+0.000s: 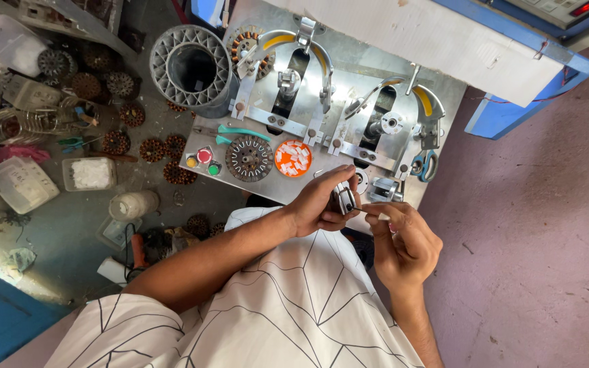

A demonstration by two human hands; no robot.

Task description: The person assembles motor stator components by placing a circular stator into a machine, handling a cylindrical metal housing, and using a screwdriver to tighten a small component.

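hands met at the near edge of the metal plate (349, 95), just right of its middle. left hand (318, 204) had its fingers curled tight around a small metal part (343, 197), which sat between thumb and fingertips and poked out toward the right. right hand (403, 242) came in from the right, its thumb and forefinger pinched together at the side of that part; whether they gripped something tiny there could not be told. the part hung just above the plate's near edge, close to a small silver block (383, 189) fixed by the near right corner.

on the plate, left of the hands, lay a round stator (249, 158) and an orange dish (293, 158) of white bits, side by side and just apart. red, yellow and green buttons (203, 162) sat by the near left corner, with teal pliers (240, 133) just behind them. two curved arm fixtures (294, 68) stood across the middle and far part of the plate, and blue-handled scissors (425, 165) rested at the right edge. a grey ribbed housing (192, 68) stood off the far left corner. left of the plate, more wound stators (165, 153) and clear tubs (90, 174) lay scattered over the bench.
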